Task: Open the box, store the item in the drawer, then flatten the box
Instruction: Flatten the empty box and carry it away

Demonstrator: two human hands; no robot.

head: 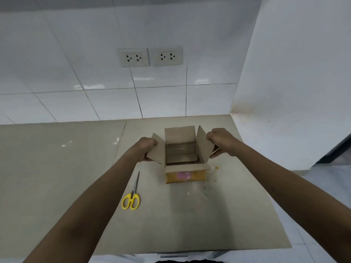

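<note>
A small cardboard box stands on the counter with all its top flaps spread open. My left hand grips the left flap and my right hand grips the right flap, each holding its flap outward. The far flap stands upright and the near flap folds down over the yellow front with a pink label. Inside, a flat greyish item lies on the bottom. No drawer is in view.
Yellow-handled scissors lie shut on the counter, near left of the box. A tiled wall with two socket plates rises behind. The counter ends at the right beside a white wall; small crumbs lie right of the box.
</note>
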